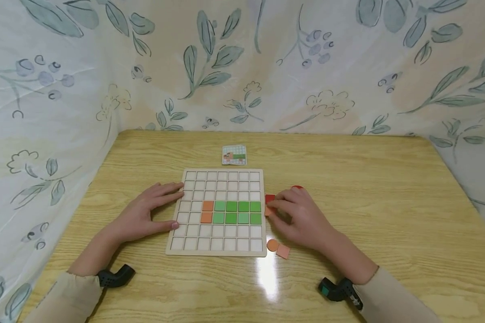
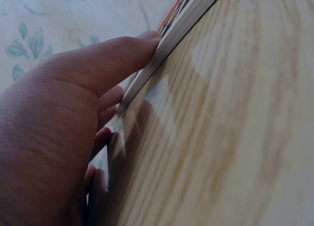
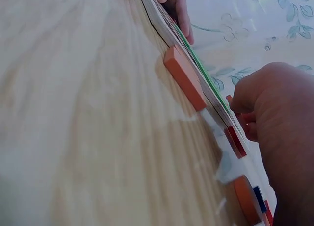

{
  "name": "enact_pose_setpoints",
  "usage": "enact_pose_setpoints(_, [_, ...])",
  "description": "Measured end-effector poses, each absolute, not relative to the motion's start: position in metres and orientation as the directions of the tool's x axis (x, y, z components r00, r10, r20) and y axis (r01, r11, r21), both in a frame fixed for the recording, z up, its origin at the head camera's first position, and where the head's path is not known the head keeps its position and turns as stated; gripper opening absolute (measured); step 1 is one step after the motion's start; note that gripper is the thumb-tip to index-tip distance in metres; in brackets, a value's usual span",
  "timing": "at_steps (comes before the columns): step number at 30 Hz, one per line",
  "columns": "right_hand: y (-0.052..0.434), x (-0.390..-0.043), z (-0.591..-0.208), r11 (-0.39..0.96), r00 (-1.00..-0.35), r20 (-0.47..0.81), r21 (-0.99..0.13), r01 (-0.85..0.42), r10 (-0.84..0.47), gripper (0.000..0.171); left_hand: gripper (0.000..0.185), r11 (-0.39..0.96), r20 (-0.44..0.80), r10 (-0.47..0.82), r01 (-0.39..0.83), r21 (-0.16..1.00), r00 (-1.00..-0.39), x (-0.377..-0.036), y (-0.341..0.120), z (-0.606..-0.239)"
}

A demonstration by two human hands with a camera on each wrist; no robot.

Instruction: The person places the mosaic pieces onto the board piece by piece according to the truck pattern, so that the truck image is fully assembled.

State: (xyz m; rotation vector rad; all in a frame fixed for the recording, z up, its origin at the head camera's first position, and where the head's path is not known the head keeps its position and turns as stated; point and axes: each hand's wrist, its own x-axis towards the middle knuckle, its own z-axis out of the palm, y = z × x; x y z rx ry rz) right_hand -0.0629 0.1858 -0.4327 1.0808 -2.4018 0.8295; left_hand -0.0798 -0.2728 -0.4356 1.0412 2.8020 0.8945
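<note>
left hand (image 1: pixel 145 215): flat on the counter (image 1: pixel 347 179), fingers straight, tips touching the left edge of the grid board (image 1: pixel 218 211); holds nothing, just steadies it.
right hand (image 1: pixel 301 217): just off the board's right edge, fingers curled over a small orange tile (image 1: pixel 269 211); looks like a pinch, tips partly hidden.
board: mid-counter, slightly left of centre; two orange squares and a block of green squares (image 1: pixel 237 212) already seated in the middle rows.
loose pieces: red tile (image 1: pixel 270 198) touching the right hand's fingertips; red disc (image 1: pixel 297 187) peeking out behind the hand; orange disc (image 1: pixel 272 245) and pink-orange square (image 1: pixel 283 251) near the board's front right corner.
pattern card (image 1: pixel 234 154): toward the back edge, apart from the board.
step, my read: picking a tile at the right side.
doing it well: grip the tile by its edges, lift clear of the red one, check the card, lower it flat into its cell; left hand keeps the board from sliding.
</note>
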Motion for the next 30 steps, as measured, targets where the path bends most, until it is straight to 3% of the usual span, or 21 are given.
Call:
enact_pose_setpoints(7, [0.166, -0.069, -0.435, 0.49, -0.6, 0.578, -0.356, -0.796, -0.554, 0.017, 0.081, 0.614, 0.179, 0.604, 0.596, 0.518, -0.777, -0.08, -0.275, -0.435])
enact_pose_setpoints(21, [0.132, -0.079, -0.432, 0.495, -0.612, 0.546, -0.366, -0.788, -0.571, 0.013, 0.082, 0.61, 0.171, 0.603, 0.588, 0.531, -0.779, -0.08, -0.274, -0.439])
enact_pose_setpoints(30, [0.106, -0.09, -0.428, 0.478, -0.581, 0.578, -0.34, -0.81, -0.573, 0.012, 0.081, 0.599, 0.171, 0.609, 0.59, 0.541, -0.775, -0.081, -0.272, -0.436])
